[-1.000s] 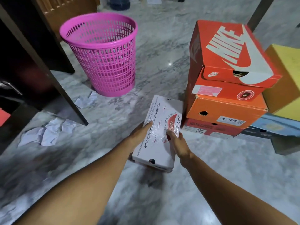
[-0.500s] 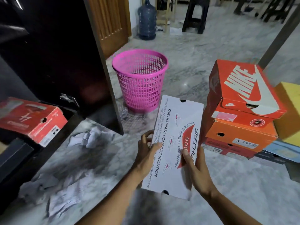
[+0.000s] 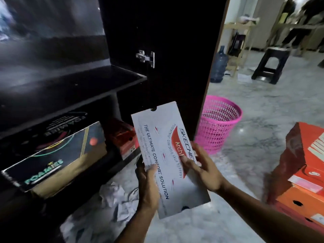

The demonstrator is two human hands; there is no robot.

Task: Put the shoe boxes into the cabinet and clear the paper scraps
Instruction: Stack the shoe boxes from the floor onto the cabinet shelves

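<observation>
I hold a white Skechers shoe box point(image 3: 163, 137) lengthwise in front of the dark cabinet point(image 3: 73, 85). My left hand point(image 3: 148, 183) grips its left edge and my right hand point(image 3: 203, 167) grips its right side. The cabinet's lower compartment holds a black Foamies box point(image 3: 57, 160) and a red box point(image 3: 124, 137) behind it. Crumpled paper scraps point(image 3: 114, 202) lie on the marble floor below the box. A stack of orange and red shoe boxes point(image 3: 301, 172) stands at the right edge.
The open cabinet door point(image 3: 166, 50) with a metal hinge stands just behind the box. A pink mesh basket point(image 3: 217, 123) sits on the floor right of the door. Farther back are a water jug point(image 3: 218, 65) and a dark stool point(image 3: 270, 65).
I lifted the white box off the floor and carried it left toward the cabinet. My view swung up and left, so the cabinet shelves now fill the left side.
</observation>
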